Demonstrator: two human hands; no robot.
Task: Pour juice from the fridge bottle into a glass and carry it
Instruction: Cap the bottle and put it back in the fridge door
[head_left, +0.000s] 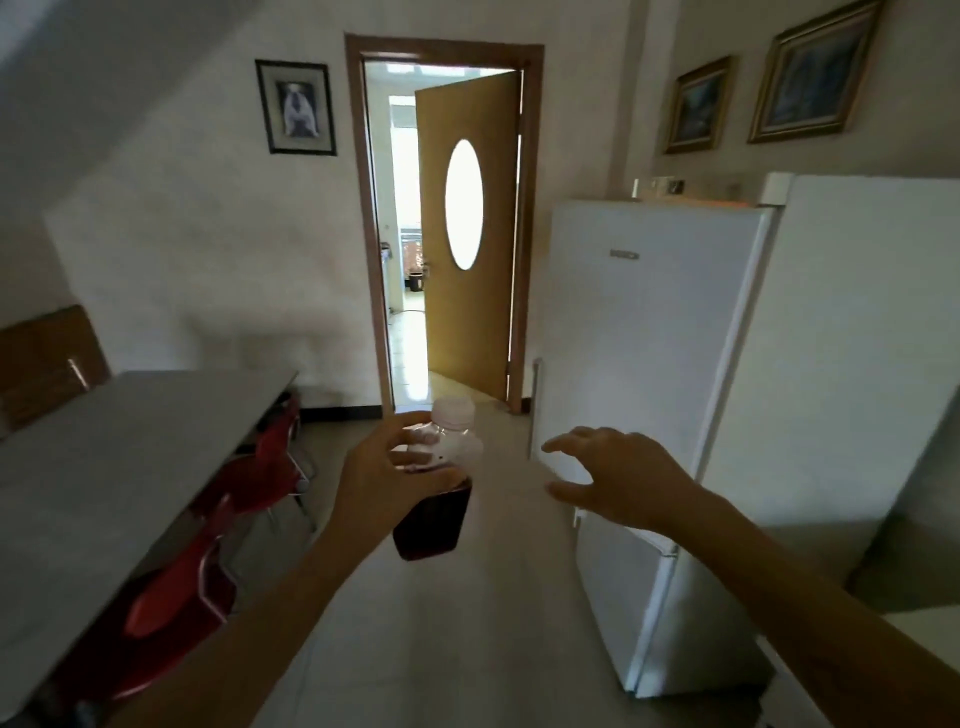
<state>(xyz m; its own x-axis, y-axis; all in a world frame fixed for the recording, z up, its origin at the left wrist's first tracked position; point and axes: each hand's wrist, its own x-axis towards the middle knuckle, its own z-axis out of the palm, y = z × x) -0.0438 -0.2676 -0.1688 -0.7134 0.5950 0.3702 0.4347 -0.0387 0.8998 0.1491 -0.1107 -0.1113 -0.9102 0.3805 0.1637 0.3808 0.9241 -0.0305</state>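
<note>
Both forearms reach forward over the floor. Left hand is clamped round the neck of the bottle, capped and partly full of dark juice, just left of the fridge. Right hand hangs empty, fingers spread, before the closed fridge door. Fetching looks done; next needs a glass, none visible, perhaps toward the counter left of the fridge.

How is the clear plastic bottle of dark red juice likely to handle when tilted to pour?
The clear plastic bottle of dark red juice, gripped near its neck by the left hand, looks over half full, so probably bottom-heavy. Thin walls may flex when squeezed. Its pale cap is on, so no spilling yet.
</note>
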